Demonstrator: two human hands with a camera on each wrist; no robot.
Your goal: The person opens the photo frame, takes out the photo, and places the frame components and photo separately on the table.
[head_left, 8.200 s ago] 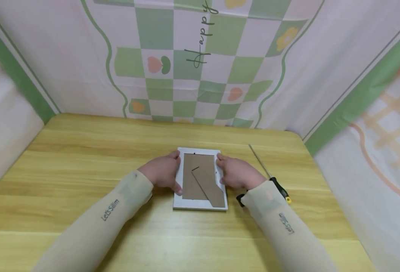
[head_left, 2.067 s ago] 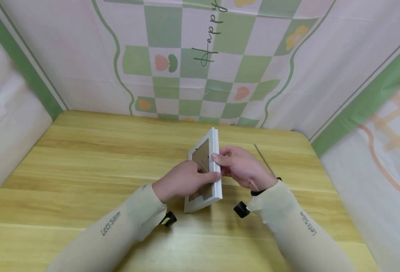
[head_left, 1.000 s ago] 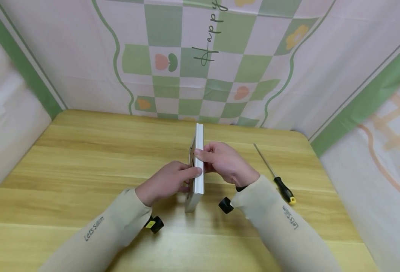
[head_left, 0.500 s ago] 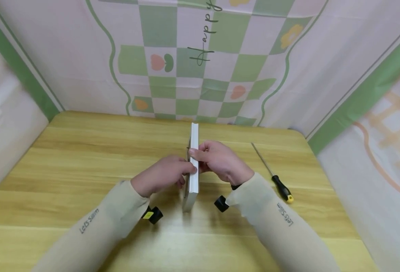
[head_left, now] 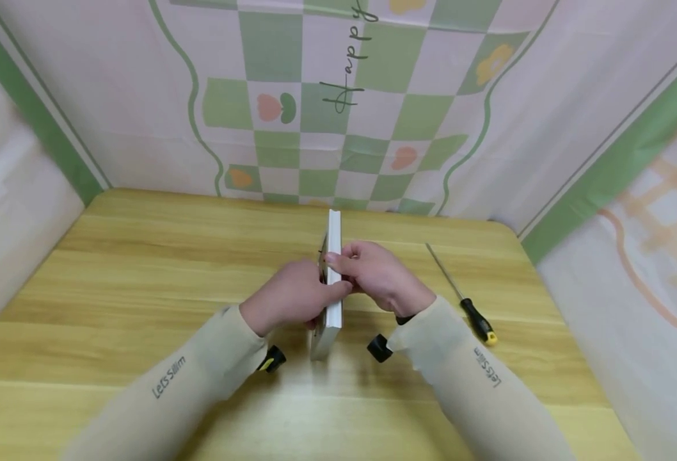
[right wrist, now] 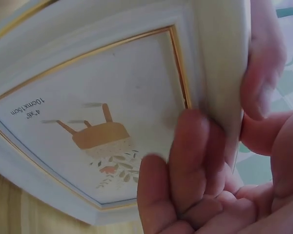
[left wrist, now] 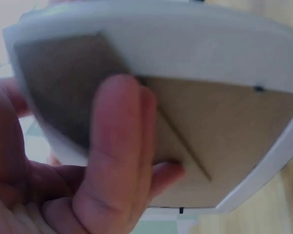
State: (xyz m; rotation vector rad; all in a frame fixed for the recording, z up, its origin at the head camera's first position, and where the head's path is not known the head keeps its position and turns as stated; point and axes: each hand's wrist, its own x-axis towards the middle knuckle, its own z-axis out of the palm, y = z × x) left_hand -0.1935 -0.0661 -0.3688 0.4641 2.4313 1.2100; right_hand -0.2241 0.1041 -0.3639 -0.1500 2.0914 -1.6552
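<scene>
A white picture frame (head_left: pixel 335 240) stands upright on its edge at the middle of the table, its narrow side toward the head camera. My left hand (head_left: pixel 292 294) grips it from the left, thumb over the narrow side and fingers against the brown backing board (left wrist: pixel 229 131) with its stand flap. From the right, my right hand (head_left: pixel 384 278) holds the frame, its thumb on the same side and its fingers over the front. Gold trim (right wrist: pixel 78 58) borders the front in the right wrist view, around a printed sheet (right wrist: pixel 49 131) showing a potted plant and size lettering.
A screwdriver (head_left: pixel 477 320) with a black and yellow handle lies on the wooden table (head_left: pixel 143 275), right of the frame. Patterned cloth (head_left: pixel 367 115) hangs behind the table and at both sides. Black cameras sit under both wrists.
The frame lay face down between both hands at first; it has been raised on edge and turned edge-on. Lately my left hand has shifted right, its thumb reaching farther across the narrow side.
</scene>
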